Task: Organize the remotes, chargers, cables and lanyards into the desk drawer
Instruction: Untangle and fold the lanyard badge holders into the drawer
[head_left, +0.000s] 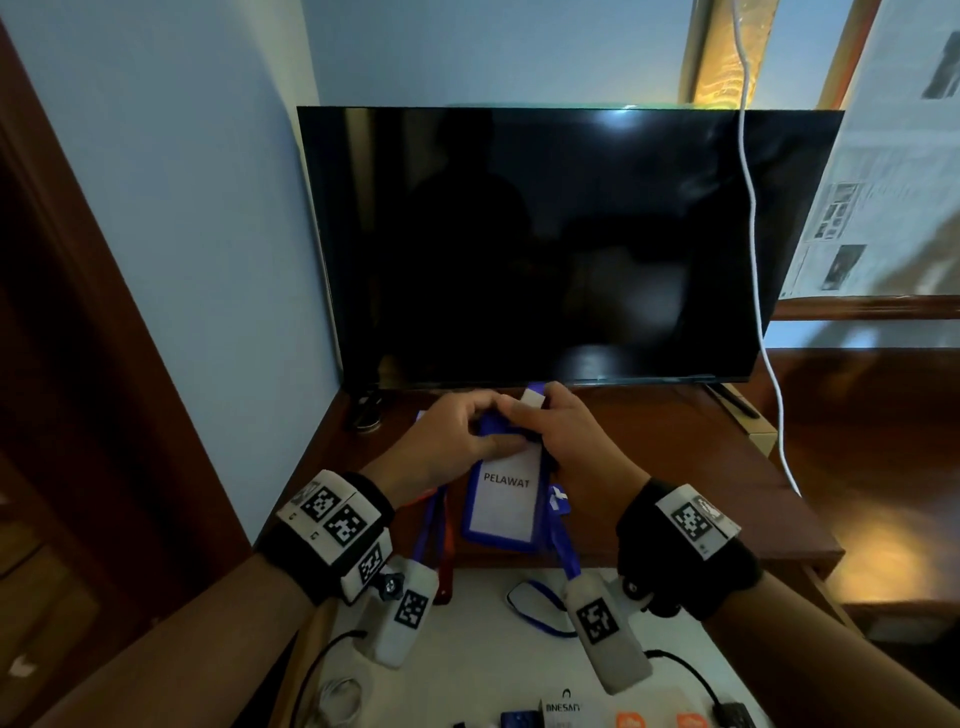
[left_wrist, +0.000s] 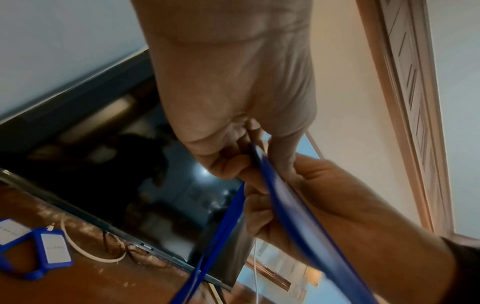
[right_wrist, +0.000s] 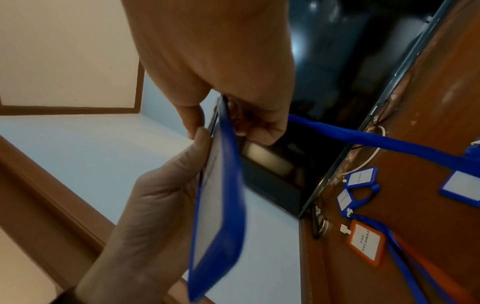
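Both hands meet at the centre of the head view, above the wooden desk (head_left: 675, 457) and in front of the dark television (head_left: 545, 244); between them they hold a blue badge holder (head_left: 506, 501) with a white card reading "PELAWAT".

Left hand (head_left: 452, 441): fingers curled over the top edge of the badge holder, thumb pressed against its front face; the grip is a pinch at the upper left corner.

Right hand (head_left: 566, 441): fingers curled round the upper right edge of the same holder; a small white clip (head_left: 534, 399) shows just above the fingertips at the holder's top.

In the left wrist view the holder appears edge-on as a blue strip running to the lower right of the frame; a blue strap (left_wrist: 221, 232) hangs from the gripped end toward the lower centre.

In the right wrist view the holder fills the lower centre of the frame; the strap runs to the right edge.

Other lanyards lie on the desk: an orange badge holder (right_wrist: 366, 242) at the lower right of the right wrist view; two small blue badge holders (right_wrist: 359, 178) above it, near the television's lower edge.

The open drawer (head_left: 467, 670), white inside, occupies the bottom of the head view; a black cable (head_left: 680, 670) and a loop of blue strap lie in it; items at its bottom edge are cut off by the frame.

A white cable (head_left: 753, 218) hangs down the right side of the television.
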